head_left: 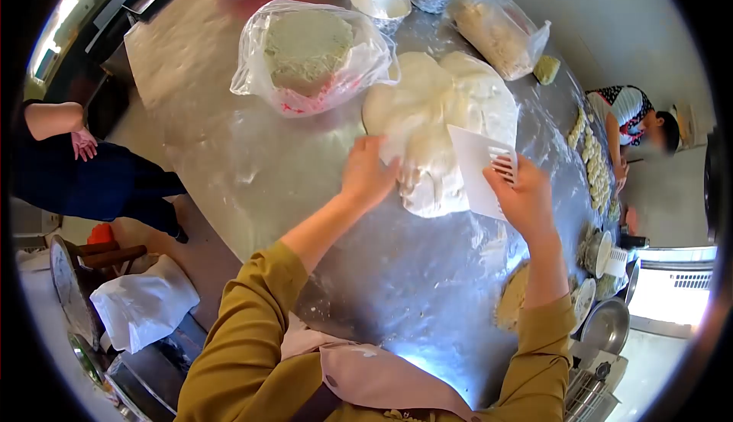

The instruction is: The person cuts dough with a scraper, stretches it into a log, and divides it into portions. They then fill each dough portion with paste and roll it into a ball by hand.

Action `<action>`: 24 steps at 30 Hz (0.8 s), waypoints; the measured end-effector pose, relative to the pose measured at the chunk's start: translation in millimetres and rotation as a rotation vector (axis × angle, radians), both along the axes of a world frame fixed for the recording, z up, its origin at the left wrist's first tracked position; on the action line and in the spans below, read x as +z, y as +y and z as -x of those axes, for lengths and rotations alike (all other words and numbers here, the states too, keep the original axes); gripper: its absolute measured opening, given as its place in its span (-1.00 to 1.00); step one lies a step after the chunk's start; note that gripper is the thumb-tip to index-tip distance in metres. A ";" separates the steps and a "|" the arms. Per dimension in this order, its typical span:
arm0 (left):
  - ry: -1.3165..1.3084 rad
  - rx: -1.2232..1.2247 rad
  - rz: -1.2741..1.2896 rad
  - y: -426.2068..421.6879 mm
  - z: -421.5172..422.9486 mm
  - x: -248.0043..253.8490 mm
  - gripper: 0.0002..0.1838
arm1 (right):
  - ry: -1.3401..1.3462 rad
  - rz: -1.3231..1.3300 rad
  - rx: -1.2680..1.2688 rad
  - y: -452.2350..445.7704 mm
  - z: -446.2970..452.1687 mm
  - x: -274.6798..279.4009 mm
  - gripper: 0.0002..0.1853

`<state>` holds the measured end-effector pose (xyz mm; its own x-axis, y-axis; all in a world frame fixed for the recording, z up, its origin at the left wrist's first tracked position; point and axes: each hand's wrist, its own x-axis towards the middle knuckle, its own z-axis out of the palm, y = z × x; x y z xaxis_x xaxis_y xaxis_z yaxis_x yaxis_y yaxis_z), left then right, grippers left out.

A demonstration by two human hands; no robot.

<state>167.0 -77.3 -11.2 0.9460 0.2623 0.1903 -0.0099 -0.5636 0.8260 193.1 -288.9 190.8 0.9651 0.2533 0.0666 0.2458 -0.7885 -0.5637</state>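
A large, soft mass of pale dough (pixel 427 105) lies on the metal worktable (pixel 252 170), its near end lumpy and folded. My right hand (pixel 529 199) grips a white plastic dough scraper (pixel 475 169) by its slotted end. The scraper's blade stands against the right side of the dough's near part. At the opposite side, my left hand (pixel 369 172) is at the dough's lower left edge with thumb and fingers apart, holding nothing. Its fingertips are slightly blurred, so I cannot tell how firmly they touch.
A plastic bag with a greenish block (pixel 309 44) sits behind my left hand. Floury bowls (pixel 380 2) and a bag of crumbly material (pixel 496 33) stand farther back. Small dough pieces (pixel 594 166) line the right edge near another person (pixel 630 120). Another person (pixel 84 170) stands left.
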 end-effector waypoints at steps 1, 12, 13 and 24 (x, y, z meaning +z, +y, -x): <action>-0.026 0.015 -0.052 18.0 -21.6 -4.2 -0.56 | -0.046 0.069 0.079 10.5 -13.0 -0.3 -0.74; 0.320 -0.059 0.019 107.9 -191.9 29.7 -0.30 | -0.049 0.264 0.248 52.5 -76.8 -15.8 -0.81; 0.355 -0.023 0.112 108.5 -197.0 42.6 -0.28 | -0.059 0.238 0.245 52.5 -83.0 -19.1 -0.81; 0.074 -0.320 0.108 92.7 -52.8 -13.8 -0.54 | 0.689 -0.102 -0.088 0.1 7.2 -49.3 -0.73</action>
